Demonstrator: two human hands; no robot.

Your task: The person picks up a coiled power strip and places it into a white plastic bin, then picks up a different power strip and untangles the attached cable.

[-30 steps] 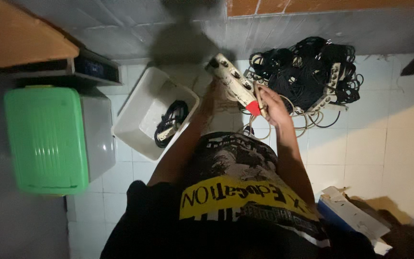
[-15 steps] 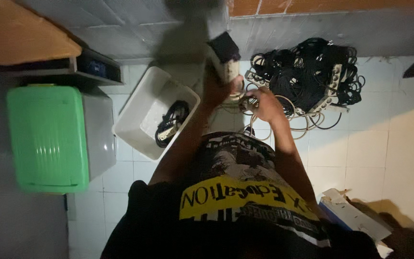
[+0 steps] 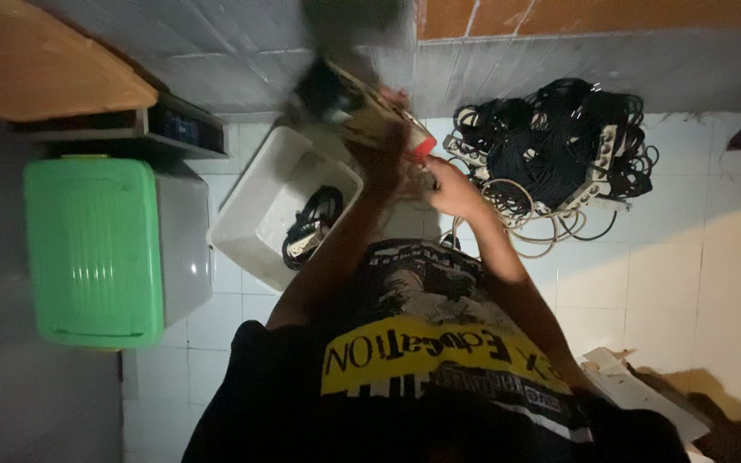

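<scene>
Far left, a green-lidded storage box (image 3: 96, 250) sits on the white tiled floor (image 3: 696, 283); above it a dark flat device (image 3: 177, 127) under a wooden shelf edge (image 3: 36, 73); next right, an open white bin (image 3: 259, 201) on the floor with a coiled black cable (image 3: 310, 225) inside; over the bin's far corner the left hand (image 3: 379, 159) is raised, fingers closed around a white power strip (image 3: 362, 107) with a red end, held up off the floor and blurred; strip's dark cord end (image 3: 323, 86) sticks out to the upper left; just beside it the right hand (image 3: 449, 187) is up near the strip's red end, fingers curled, whether they grip a cable or not cannot be told, too dark; right of the hands a heap of black cables (image 3: 559, 141) mixed with white power strips (image 3: 598, 167) lies on the floor against the wall; pale loose cable loops (image 3: 533, 225) at the heap's near edge; bottom right, a white box-like thing (image 3: 645, 396), partly in shadow.
</scene>
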